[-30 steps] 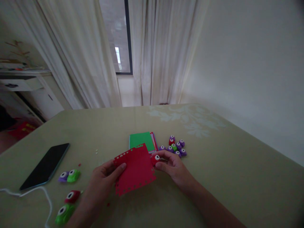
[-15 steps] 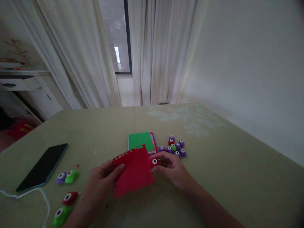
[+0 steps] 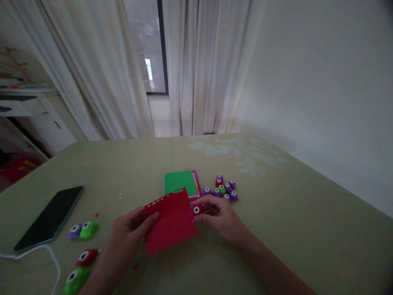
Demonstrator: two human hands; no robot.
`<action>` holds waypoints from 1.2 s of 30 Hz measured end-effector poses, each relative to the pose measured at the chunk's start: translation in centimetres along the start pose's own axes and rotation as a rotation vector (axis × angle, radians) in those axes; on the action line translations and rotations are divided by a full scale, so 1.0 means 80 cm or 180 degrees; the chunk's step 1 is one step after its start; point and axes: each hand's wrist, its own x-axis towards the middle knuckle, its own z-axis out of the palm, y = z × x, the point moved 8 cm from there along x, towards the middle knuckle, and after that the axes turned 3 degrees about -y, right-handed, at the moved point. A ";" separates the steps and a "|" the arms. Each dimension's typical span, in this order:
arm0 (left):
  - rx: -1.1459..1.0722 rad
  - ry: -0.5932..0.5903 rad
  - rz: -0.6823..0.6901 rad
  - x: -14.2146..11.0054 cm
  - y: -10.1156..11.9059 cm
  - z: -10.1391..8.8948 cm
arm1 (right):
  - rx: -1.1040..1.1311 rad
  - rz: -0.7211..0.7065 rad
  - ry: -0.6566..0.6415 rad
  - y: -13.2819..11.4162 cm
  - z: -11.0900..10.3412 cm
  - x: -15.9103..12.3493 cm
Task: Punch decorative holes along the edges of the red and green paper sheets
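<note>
A square sheet of red paper (image 3: 170,223) with small punched shapes along its top, bottom and part of its right edge is tilted up above the table. My left hand (image 3: 132,229) pinches its left side, thumb on the front face. At the sheet's right edge, my right hand (image 3: 216,215) holds a small red craft punch (image 3: 197,209) between thumb and fingers. A white ring with a dark shape marks the punch's face. Whether the paper sits in its slot cannot be made out. Behind the sheet lies a stack of coloured paper, green on top (image 3: 179,182).
Several small purple, green and red punches (image 3: 221,189) cluster right of the stack. Larger punches, green (image 3: 89,229), purple (image 3: 75,231) and red (image 3: 86,257), lie at left near a dark tablet or phone (image 3: 49,217) and a white cable (image 3: 50,252). Tiny paper scraps dot the table.
The whole view has shifted slightly, so things appear a little further left. Both hands keep their hold on the paper and the punch, with no clear movement between them.
</note>
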 end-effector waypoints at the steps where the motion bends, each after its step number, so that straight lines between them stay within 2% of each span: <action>1: 0.0024 0.0017 0.0016 -0.001 0.001 0.000 | -0.0025 -0.0002 -0.0008 0.000 0.000 0.000; 12: 0.0095 -0.0064 0.0042 -0.004 0.006 0.005 | -0.0243 -0.0097 -0.0004 -0.004 -0.002 0.001; 22: 0.0125 -0.0063 -0.0154 -0.018 0.034 0.008 | -0.0069 -0.0065 -0.0124 -0.004 -0.003 0.002; 36: -0.0105 -0.0170 -0.0184 -0.020 0.024 0.013 | -0.0047 -0.0077 -0.0238 -0.014 -0.004 -0.001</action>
